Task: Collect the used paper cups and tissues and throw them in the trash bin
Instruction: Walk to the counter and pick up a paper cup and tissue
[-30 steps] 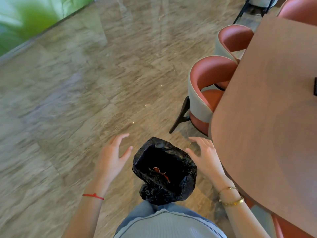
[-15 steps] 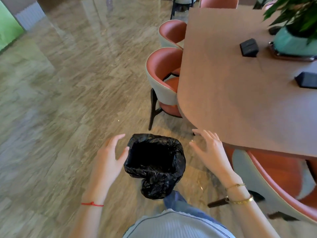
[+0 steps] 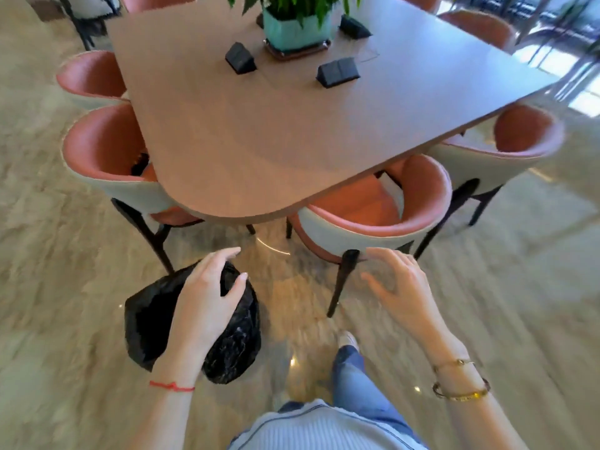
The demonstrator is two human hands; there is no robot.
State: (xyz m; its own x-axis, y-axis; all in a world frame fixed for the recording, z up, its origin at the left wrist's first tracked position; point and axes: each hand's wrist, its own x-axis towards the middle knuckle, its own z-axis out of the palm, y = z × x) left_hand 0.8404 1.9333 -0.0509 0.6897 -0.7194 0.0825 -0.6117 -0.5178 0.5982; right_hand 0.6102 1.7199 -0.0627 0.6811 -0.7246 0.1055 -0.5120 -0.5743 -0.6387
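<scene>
Nearest, both hands hang spread and hold nothing, the left hand [image 3: 207,297] over the black-lined bin [image 3: 233,339] on bare floor [image 3: 65,319], the right hand [image 3: 399,287] just beside a chair [image 3: 373,228] tucked under the table's [image 3: 259,125] rounded edge.

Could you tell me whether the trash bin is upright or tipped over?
Upright: the trash bin stands on the floor, its bag-lined mouth facing up.

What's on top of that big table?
On the table stand a potted plant and three small black boxes. No cups or tissues show; the plant hides what is behind it.
</scene>
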